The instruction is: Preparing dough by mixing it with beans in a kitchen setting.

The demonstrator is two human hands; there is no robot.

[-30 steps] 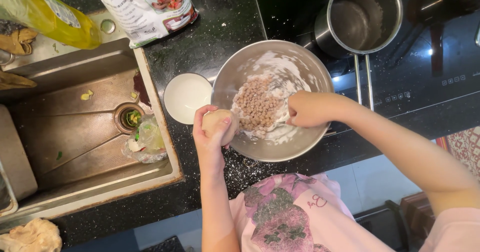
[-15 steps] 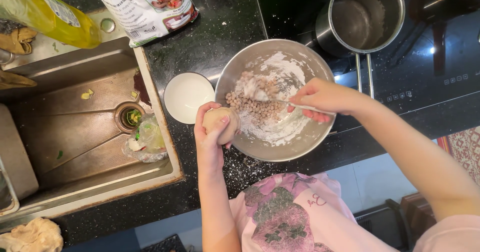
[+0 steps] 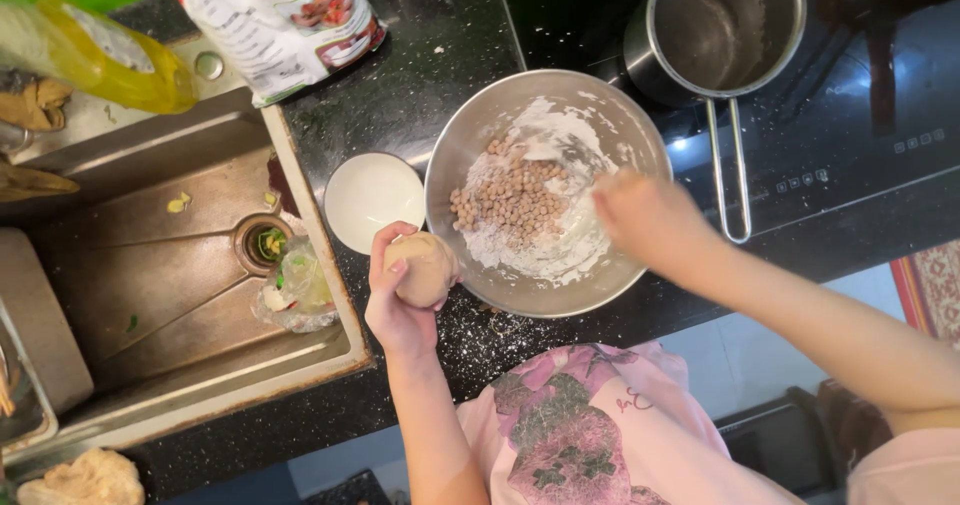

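Note:
My left hand grips a tan dough ball beside the left rim of a steel mixing bowl. In the bowl lie white flour and a spread heap of small brown dough balls. My right hand hovers blurred over the bowl's right side, fingers curled; I cannot see anything in it.
A small white bowl stands left of the mixing bowl. A steel saucepan sits on the black cooktop at the back right. The sink lies to the left, with a yellow bottle and a printed bag behind it.
My right hand has pulled back from the small balls to the bowl's right rim. The balls have spread out over the flour. The left hand still holds the dough ball.

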